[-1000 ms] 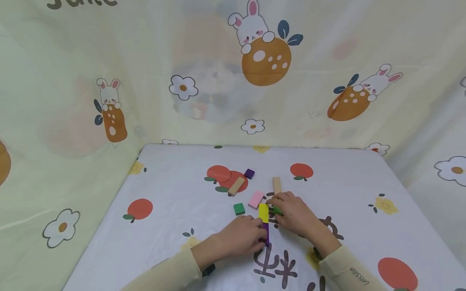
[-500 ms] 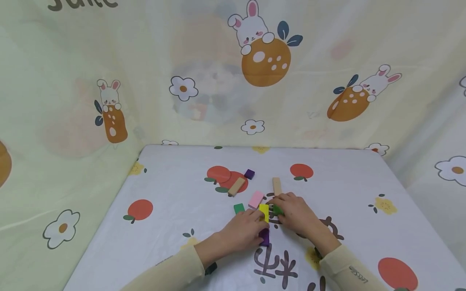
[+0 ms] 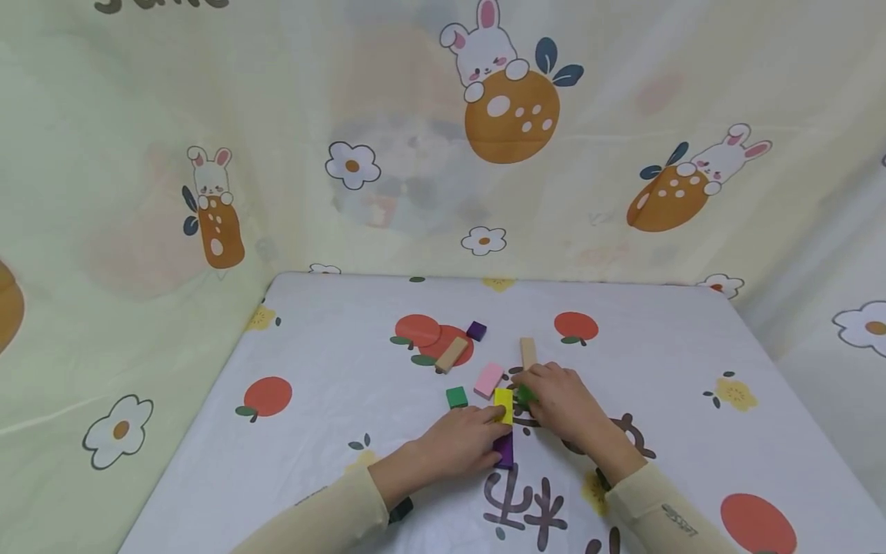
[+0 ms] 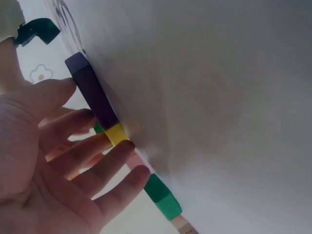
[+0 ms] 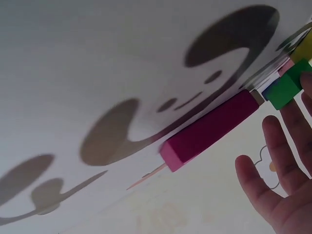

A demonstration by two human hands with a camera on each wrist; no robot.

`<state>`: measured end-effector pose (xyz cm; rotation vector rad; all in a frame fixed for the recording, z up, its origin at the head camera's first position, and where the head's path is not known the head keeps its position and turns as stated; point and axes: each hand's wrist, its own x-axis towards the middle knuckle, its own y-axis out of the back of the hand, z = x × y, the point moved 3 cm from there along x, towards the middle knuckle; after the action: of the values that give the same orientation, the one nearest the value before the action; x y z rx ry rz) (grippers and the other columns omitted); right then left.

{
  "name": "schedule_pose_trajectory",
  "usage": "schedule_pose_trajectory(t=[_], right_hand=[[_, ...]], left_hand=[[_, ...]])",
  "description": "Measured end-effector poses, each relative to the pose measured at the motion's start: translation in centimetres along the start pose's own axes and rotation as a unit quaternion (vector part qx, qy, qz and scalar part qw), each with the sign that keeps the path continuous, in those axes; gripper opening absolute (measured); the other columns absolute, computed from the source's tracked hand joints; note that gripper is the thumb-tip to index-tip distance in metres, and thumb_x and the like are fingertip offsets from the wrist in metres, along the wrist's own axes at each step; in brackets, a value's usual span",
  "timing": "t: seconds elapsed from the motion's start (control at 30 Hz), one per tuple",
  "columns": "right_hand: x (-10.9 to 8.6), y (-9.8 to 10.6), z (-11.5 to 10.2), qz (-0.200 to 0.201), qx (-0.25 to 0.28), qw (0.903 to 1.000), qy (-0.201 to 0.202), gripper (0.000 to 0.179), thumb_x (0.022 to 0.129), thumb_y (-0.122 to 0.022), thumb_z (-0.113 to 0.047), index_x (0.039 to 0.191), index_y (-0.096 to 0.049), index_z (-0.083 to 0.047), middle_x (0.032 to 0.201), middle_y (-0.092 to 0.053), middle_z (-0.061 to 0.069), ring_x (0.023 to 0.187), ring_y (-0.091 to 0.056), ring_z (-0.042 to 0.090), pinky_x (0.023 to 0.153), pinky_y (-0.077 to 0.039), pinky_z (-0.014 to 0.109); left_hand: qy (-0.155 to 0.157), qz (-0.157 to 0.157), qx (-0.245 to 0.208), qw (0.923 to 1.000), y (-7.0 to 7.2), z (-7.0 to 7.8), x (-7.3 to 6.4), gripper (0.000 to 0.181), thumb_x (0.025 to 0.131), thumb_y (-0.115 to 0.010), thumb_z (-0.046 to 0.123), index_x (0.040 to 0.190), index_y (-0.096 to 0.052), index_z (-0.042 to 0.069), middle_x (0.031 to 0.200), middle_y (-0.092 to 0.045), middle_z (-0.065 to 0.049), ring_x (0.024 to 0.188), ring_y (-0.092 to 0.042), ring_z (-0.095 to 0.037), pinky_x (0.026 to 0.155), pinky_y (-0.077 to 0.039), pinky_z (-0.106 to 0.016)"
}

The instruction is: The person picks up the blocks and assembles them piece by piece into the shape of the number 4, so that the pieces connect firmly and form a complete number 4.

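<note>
In the head view my left hand touches two blocks lying end to end, a yellow block and a purple block. Its fingers reach onto the yellow one and the thumb rests against the purple one. The left wrist view shows those fingers spread and fairly straight beside the purple block. My right hand pinches a green block just right of the yellow block, partly covered by the fingers. Past these fingertips, in the right wrist view, lies a magenta block, largely hidden from the head camera.
Beyond the hands lie a pink block, a green square block, two plain wooden blocks and a small purple cube. A dark green arched block sits near the left forearm. Printed cloth covers the table.
My left fingers have shifted forward from the purple block onto the yellow one, uncovering more of the purple. The right hand stays at the green block.
</note>
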<state>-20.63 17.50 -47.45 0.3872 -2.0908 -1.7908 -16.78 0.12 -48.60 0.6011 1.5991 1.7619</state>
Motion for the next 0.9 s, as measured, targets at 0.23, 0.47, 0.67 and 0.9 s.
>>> schedule_pose_trajectory(t=[0.23,0.47,0.67,0.9], right_hand=[[1.0,0.3,-0.4,0.003,0.001,0.9999,0.012,0.040,0.087,-0.082,-0.014,0.125,-0.072,-0.011,0.114,-0.072,0.008,0.096,-0.064,0.025,0.088,-0.058,0.045],[2.2,0.4,-0.7,-0.022,-0.002,0.9997,0.010,0.040,0.089,-0.080,-0.013,0.128,-0.071,-0.009,0.120,-0.072,0.011,0.102,-0.066,0.028,0.092,-0.059,0.046],[3.0,0.1,-0.8,-0.048,-0.001,0.9988,0.009,0.040,0.090,-0.078,-0.014,0.129,-0.070,-0.008,0.121,-0.071,0.011,0.104,-0.067,0.028,0.094,-0.059,0.046],[3.7,0.0,-1.0,-0.061,0.010,0.9980,0.009,0.041,0.091,-0.077,-0.012,0.131,-0.069,-0.007,0.123,-0.071,0.011,0.109,-0.067,0.029,0.097,-0.058,0.046]], left_hand=[[-0.004,-0.001,-0.009,0.9999,0.0,0.0,0.0,0.046,0.097,-0.072,0.038,0.140,-0.066,0.023,0.149,-0.059,0.000,0.129,-0.063,-0.017,0.107,-0.052,-0.030],[-0.007,-0.003,-0.008,0.9999,0.1,-0.2,-0.1,0.045,0.098,-0.072,0.038,0.140,-0.066,0.022,0.150,-0.059,0.000,0.129,-0.062,-0.016,0.107,-0.052,-0.030],[-0.011,-0.001,0.000,0.9999,0.0,-0.3,0.0,0.045,0.098,-0.071,0.039,0.140,-0.066,0.022,0.149,-0.060,0.000,0.128,-0.063,-0.016,0.106,-0.052,-0.029],[-0.008,-0.001,-0.003,1.0000,0.1,-0.3,0.0,0.045,0.098,-0.071,0.039,0.140,-0.066,0.022,0.148,-0.060,0.000,0.127,-0.064,-0.016,0.106,-0.052,-0.029]])
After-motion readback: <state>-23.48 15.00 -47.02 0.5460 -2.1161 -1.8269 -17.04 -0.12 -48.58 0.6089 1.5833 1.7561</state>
